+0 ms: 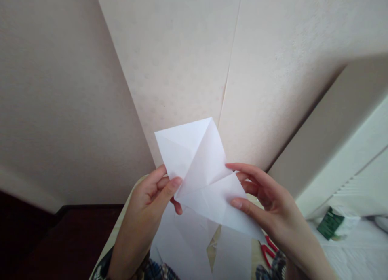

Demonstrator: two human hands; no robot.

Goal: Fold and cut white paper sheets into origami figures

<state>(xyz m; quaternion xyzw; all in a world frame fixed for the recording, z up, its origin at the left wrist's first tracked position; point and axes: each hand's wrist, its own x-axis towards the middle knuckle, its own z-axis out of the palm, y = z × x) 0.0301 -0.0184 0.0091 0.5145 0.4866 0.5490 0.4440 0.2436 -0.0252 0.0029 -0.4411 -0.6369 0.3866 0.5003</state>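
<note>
A creased sheet of white paper (197, 162) is held up in the air between both hands, with diagonal folds crossing its middle. My left hand (154, 195) pinches its lower left edge, thumb on top and fingers behind. On the other side, my right hand (263, 203) grips the lower right part, its thumb in front and index finger along the upper edge. Below lie more white paper pieces (233, 251) on the table, partly hidden by the raised sheet. Red-handled scissors (268, 251) show in part under my right wrist.
The pale wooden table (118, 231) stands close against a light wall (182, 69). At the right, a green packet (330, 223) sits on a white surface. Dark floor (75, 239) shows at the lower left.
</note>
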